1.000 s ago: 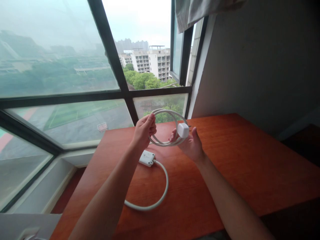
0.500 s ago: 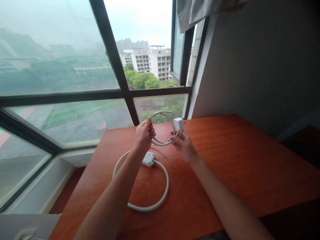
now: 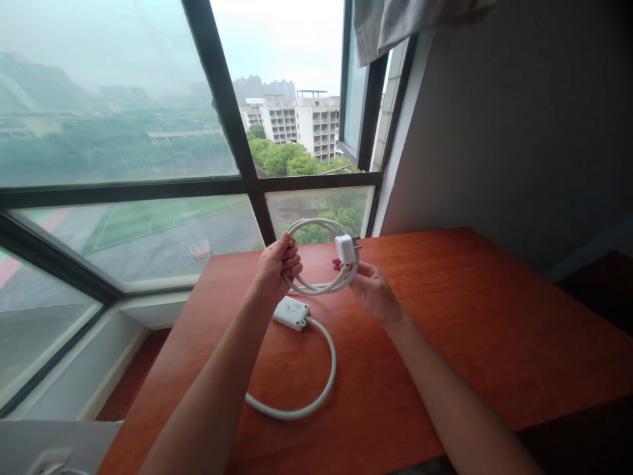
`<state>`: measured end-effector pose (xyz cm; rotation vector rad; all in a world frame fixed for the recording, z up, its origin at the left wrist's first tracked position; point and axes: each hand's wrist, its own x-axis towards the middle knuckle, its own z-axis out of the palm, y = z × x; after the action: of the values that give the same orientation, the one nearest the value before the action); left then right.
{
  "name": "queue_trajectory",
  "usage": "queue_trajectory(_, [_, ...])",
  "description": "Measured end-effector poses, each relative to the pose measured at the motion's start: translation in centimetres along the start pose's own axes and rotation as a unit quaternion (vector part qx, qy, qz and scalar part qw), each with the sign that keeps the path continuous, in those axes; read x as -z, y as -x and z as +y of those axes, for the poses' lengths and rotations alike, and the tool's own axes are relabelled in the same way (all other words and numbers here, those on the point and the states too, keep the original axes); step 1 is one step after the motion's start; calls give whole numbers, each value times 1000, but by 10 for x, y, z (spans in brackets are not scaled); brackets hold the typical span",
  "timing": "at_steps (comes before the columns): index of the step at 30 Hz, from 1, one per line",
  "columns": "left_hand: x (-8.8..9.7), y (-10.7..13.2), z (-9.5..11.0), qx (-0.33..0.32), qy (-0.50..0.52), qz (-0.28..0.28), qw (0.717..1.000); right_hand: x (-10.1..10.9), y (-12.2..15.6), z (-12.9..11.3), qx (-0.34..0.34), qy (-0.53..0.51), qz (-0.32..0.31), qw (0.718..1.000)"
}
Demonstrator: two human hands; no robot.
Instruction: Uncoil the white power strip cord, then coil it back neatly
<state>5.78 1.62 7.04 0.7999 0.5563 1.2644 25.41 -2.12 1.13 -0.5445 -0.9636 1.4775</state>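
My left hand (image 3: pixel 277 264) is closed round the left side of a coiled white cable (image 3: pixel 316 287), held above a reddish wooden table (image 3: pixel 469 316). My right hand (image 3: pixel 370 289) pinches the right side of the same coil, just under its white plug (image 3: pixel 345 249). The rest of the cable (image 3: pixel 316 396) curves down over the table in a loose loop. It ends at a white power strip (image 3: pixel 291 313) that lies flat on the table below my hands.
A large window with dark frames (image 3: pixel 237 185) runs along the table's far and left sides. A grey wall (image 3: pixel 519 132) stands to the right. A cloth (image 3: pixel 395 23) hangs at the top. A white object (image 3: pixel 49 458) sits at the bottom left corner.
Both hands stayed on the coil and shifted it slightly left. The plug turned and moved left. The loose loop seen left of my forearm half a second ago no longer shows.
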Motion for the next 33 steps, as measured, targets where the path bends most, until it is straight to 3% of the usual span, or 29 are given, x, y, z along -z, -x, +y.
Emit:
queue_trajectory(8, [12, -5, -8, -75, -69, 56, 993, -1, -1, 4, 2, -62, 12, 998])
queue_trajectory(12, [14, -9, -12, -97, -70, 100, 988, 1, -1, 7, 23, -34, 30, 999])
queue_trajectory(18, [8, -9, -17, -132, -79, 135, 979, -6, 0, 7, 22, 4, 55, 998])
queue_trajectory(24, [1, -12, -39, -171, -84, 191, 963, -15, 4, 20, 25, -22, 40, 999])
queue_trajectory(28, [3, -15, -50, -143, -91, 201, 965, -18, 2, 28, 49, 22, 78, 995])
queue_trajectory(33, [10, -12, -52, -51, -105, 172, 978, -21, 2, 23, 82, 51, 83, 992])
